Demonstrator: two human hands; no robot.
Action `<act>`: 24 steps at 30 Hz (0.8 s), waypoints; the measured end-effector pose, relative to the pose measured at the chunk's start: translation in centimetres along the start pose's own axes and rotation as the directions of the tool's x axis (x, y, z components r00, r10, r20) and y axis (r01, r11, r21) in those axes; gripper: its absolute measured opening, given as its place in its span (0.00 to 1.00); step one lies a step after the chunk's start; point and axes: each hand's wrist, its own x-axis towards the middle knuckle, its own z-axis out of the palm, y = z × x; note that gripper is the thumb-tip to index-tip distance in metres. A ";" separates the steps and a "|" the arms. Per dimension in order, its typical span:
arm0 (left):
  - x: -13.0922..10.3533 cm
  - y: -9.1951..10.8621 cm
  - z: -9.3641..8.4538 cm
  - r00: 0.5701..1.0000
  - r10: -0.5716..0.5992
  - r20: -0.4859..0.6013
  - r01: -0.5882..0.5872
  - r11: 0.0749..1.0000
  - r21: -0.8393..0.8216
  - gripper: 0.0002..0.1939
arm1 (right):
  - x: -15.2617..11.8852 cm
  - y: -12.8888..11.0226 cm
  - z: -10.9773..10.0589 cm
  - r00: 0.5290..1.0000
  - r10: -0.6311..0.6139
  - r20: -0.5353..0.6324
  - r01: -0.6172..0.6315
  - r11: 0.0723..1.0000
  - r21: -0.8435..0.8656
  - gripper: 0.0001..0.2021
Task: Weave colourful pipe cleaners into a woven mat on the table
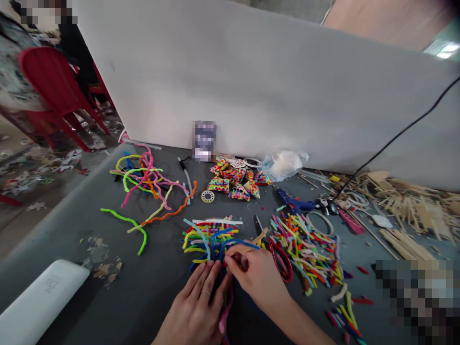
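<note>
A woven mat of coloured pipe cleaners lies on the table in front of me. My left hand rests with its fingers stretched flat on the near edge of the mat, a thin ring on one finger. My right hand pinches at the mat's near right side, its thumb and forefinger closed on a strand that is mostly hidden. Blue pipe cleaners curve up just beyond these fingers. Right beside that hand are red-handled scissors, partly covered by it. A pink strand shows between my hands.
Cut pipe-cleaner pieces are heaped at right, with a blue glue gun and wooden sticks beyond. Long pipe cleaners tangle at left. Small multicoloured woven bundles sit at the back. A white case lies near left.
</note>
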 end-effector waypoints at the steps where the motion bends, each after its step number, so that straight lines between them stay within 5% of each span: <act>1: 0.0 0.0 0.1 1.000 0.001 -0.012 -0.001 1.000 0.006 0.27 | -0.5 0.3 0.2 1.000 -0.008 -0.012 0.008 1.000 -0.021 0.07; 7: -0.1 -0.2 0.5 0.999 0.021 -0.025 -0.020 0.999 0.051 0.24 | -2.6 1.2 1.4 0.977 -0.208 -0.047 0.207 0.978 -0.034 0.17; 12: -0.4 -0.3 0.8 0.998 0.023 -0.054 -0.020 0.999 0.050 0.24 | -2.7 1.1 1.3 0.971 -0.237 -0.017 0.235 0.969 -0.078 0.19; 24: -0.4 -0.9 0.7 0.998 0.018 -0.058 -0.022 0.997 -0.077 0.23 | -2.6 1.1 0.1 0.932 -0.352 0.084 0.362 0.907 -0.215 0.11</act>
